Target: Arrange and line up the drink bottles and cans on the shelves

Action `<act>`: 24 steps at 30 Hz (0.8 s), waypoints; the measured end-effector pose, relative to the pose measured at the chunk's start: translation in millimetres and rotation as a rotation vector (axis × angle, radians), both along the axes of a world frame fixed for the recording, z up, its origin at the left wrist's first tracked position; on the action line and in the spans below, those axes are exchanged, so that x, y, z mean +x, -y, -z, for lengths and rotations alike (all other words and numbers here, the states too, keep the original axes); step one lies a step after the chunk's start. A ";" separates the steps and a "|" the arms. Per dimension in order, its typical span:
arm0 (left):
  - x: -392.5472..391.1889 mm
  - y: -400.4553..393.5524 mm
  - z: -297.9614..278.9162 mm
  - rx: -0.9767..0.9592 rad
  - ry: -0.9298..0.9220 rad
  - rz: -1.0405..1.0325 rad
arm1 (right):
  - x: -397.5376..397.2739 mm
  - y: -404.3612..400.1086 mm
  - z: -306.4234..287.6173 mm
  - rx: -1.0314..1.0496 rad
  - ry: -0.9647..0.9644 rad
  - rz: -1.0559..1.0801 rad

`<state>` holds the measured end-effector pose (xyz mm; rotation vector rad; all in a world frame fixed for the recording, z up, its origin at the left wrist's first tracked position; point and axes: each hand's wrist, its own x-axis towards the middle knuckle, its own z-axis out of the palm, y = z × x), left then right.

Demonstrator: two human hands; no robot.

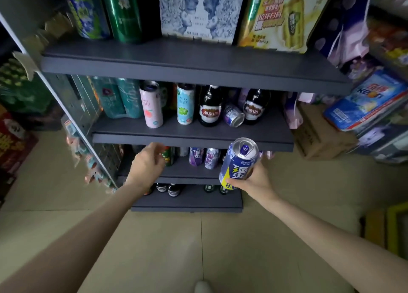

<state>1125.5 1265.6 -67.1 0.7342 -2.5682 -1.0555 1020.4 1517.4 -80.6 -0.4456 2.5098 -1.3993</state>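
Both forearms reach out from under the camera toward the grey metal shelves [192, 136]. My right hand [254, 182] is wrapped around the lower half of a blue and white aluminium drink can [239, 162], thumb across its yellow base band, fingers behind; the can tilts with its silver pull-tab top toward me, in the air before the front edge of the second shelf. My left hand [148, 164] is empty, fingers loosely spread, at the front left of the third shelf, right by a green and red can [169, 159]; whether it touches that can I cannot tell.

I judge the held can light and stiff while sealed, but thin-walled and smooth, so a firm squeeze could dent it. Mid-body, all round, is the place to take it, not the rim.

On the second shelf stand a pink slim can [151, 105] and a pale blue slim can [185, 104], upright near the front edge. Right of them are two dark glass bottles with red labels [209, 107]. Between the bottles a purple and white can [234, 116] lies on its side, base toward me. The bottles will be heavier and breakable; I would take them by the body.

The third shelf holds two purple cans [203, 158] upright, and the bottom shelf shows dark bottle tops [172, 189]. Whether any can is full I cannot see.
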 end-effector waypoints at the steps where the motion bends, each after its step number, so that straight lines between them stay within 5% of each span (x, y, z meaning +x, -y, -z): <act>1: -2.5 -1.0 -14.0 -0.081 -0.085 0.042 | -0.1 0.2 -15.6 -0.022 -0.030 -0.005; 7: -33.6 -18.4 -158.9 -0.351 -0.532 0.205 | -6.1 0.3 -164.5 -0.258 -0.311 0.037; 12: -48.8 -42.2 -253.1 -0.567 -0.713 0.323 | -12.2 -9.3 -292.3 -0.475 -0.482 0.094; 18: -93.0 -53.7 -318.2 -0.763 -0.695 0.191 | -56.3 -17.5 -383.2 -0.548 -0.523 0.102; 24: -149.6 -44.6 -331.1 -0.682 -0.632 -0.037 | -160.5 8.8 -438.7 -0.478 -0.437 0.135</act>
